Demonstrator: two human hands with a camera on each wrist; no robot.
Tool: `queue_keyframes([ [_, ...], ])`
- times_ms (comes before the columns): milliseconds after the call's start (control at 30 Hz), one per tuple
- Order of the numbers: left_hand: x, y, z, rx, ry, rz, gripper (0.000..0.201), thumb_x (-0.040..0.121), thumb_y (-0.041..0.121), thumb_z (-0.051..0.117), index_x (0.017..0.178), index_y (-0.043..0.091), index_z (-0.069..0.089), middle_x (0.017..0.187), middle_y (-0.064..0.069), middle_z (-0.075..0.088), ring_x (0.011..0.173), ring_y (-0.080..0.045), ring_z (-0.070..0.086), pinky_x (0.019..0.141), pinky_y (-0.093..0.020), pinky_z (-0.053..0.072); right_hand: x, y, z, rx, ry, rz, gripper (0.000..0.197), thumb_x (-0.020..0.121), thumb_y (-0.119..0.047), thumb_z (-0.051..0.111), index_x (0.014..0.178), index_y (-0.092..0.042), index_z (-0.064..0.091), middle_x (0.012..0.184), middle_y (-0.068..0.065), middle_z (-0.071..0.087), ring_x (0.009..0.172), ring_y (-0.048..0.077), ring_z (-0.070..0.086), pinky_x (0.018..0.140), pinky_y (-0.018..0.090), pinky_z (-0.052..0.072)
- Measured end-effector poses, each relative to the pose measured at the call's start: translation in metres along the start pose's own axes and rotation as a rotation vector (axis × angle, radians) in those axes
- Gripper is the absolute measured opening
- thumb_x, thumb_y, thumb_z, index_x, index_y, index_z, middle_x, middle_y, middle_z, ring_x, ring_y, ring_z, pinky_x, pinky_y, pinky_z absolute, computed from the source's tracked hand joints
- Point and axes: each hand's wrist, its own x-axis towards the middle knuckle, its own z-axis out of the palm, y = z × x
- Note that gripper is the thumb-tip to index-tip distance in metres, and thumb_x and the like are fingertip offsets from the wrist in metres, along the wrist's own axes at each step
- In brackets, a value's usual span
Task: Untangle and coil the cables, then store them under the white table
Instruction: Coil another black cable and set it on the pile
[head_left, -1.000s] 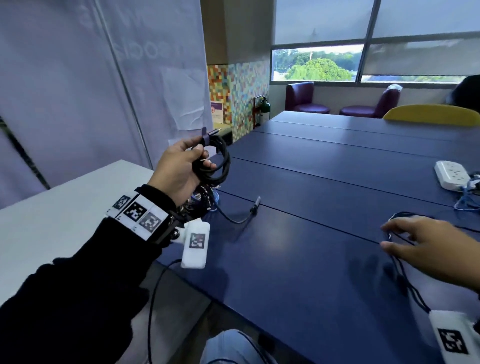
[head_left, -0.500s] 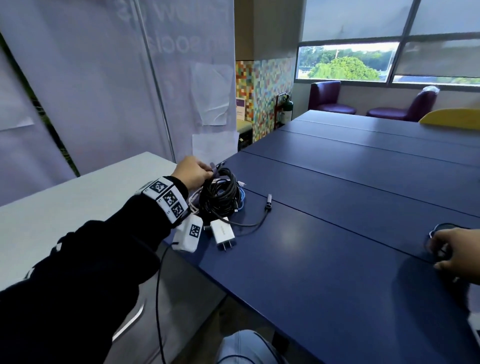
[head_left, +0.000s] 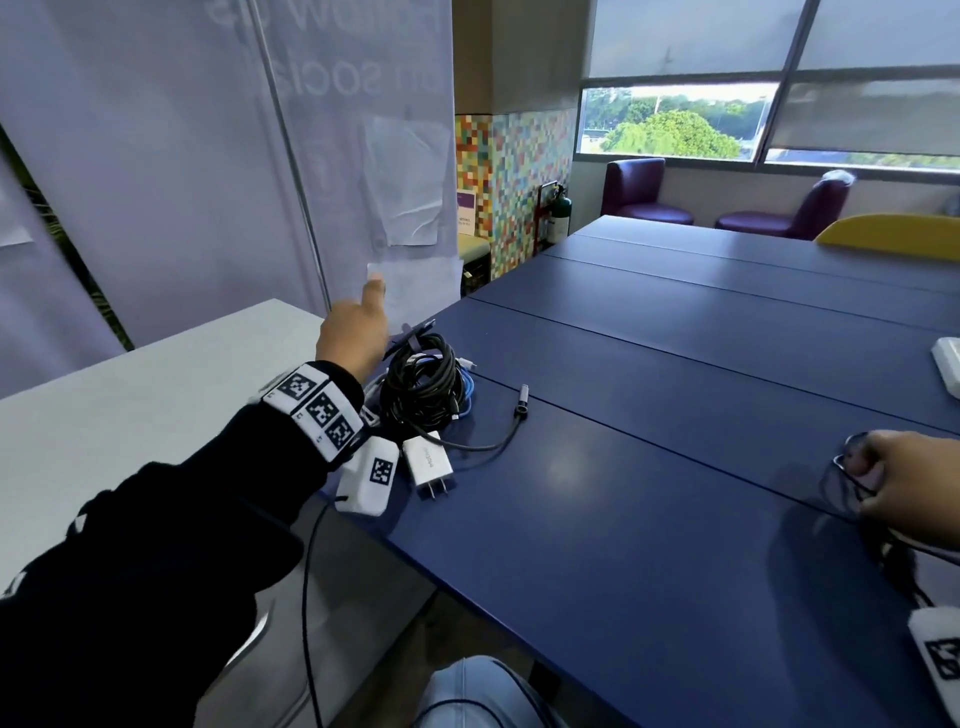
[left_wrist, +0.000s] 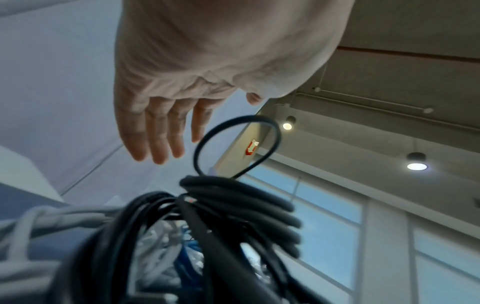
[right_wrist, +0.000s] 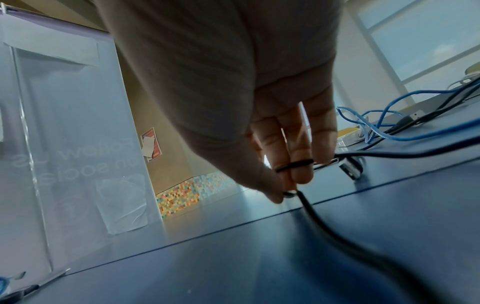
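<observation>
meanwhile, round black cable coil (head_left: 422, 382), seemingly rubbery, beside left hand (head_left: 349, 340)

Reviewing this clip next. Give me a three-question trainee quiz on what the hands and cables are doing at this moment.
1. True or false: the left hand grips the black coil.
2. What does the right hand pinch? A) thin black cable B) blue cable C) white charger
3. Fill in: the coil lies on the ___ table.

Key: 1 false, its fingers are straight and off the coil; 2 A; 3 blue.
</observation>
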Motion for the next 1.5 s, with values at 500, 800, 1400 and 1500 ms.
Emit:
queue_keyframes([
  [500,-0.129,0.065,0.036,0.117,-0.038,0.816,0.048,0.079,0.043,0.053,0.117,0.014,0.058,0.129,-0.012,0.046,0.124,-0.028,0.043,0.105,-0.032,0.029,-0.053,-0.051,-0.074,0.241,-0.026,-0.011,0.008,0.08,-0.012,0.074,0.077,-0.019,0.075,0.069,-0.006,0.071,0.069,0.008,0.066,0.063,0.021,0.049],
  [800,-0.212,0.084,0.103,-0.022,-0.595,0.88,0.032,0.09,0.027,0.065,0.121,0.023,0.06,0.123,0.013,0.059,0.115,0.001,0.05,0.101,-0.022,0.04,-0.077,-0.063,-0.106,0.335,0.069,-0.149,0.006,0.088,-0.023,0.068,0.084,-0.026,0.073,0.069,0.0,0.069,0.055,0.007,0.057,0.057,0.021,0.044],
  [1400,-0.223,0.1,0.113,-0.906,-1.038,0.221,0.022,0.094,0.021,0.047,0.085,0.007,0.061,0.052,0.004,0.035,0.057,-0.015,0.045,0.071,-0.029,0.051,-0.079,-0.047,-0.151,0.653,0.611,-0.315,0.01,0.091,-0.02,0.066,0.093,-0.018,0.075,0.058,0.003,0.041,0.049,0.008,0.031,0.048,0.015,0.028],
  [1500,-0.229,0.106,0.096,-1.137,-1.121,0.126,0.027,0.097,0.023,0.043,0.092,0.01,0.065,0.053,0.007,0.034,0.057,-0.012,0.044,0.07,-0.029,0.052,-0.076,-0.041,-0.134,0.602,0.58,-0.24,0.01,0.091,-0.027,0.066,0.091,-0.023,0.076,0.054,-0.003,0.044,0.045,0.006,0.035,0.046,0.012,0.03],
])
